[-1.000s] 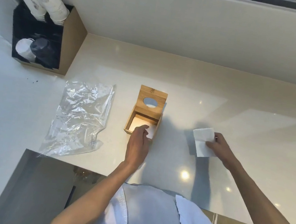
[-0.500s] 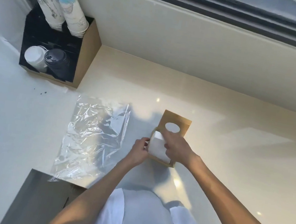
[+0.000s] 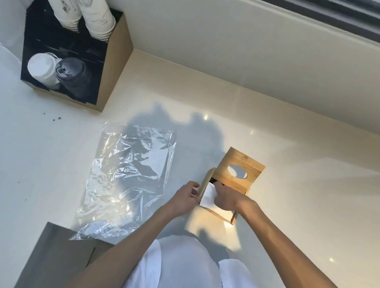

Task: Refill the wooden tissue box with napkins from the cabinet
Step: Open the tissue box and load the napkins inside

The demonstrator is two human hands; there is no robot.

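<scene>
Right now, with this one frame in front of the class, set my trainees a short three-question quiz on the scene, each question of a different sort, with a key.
1. True or false: the lid of the wooden tissue box is closed.
2. Which hand pushes the white napkins down into the box? A) left hand B) right hand C) neither
3. Fill in: the clear plastic bag lies on the counter to the ___ of the box.

Key:
1. False; it stands open, its round hole facing the camera.
2. B; the right hand is on the napkins, while the left hand grips the box's left wall.
3. left
</scene>
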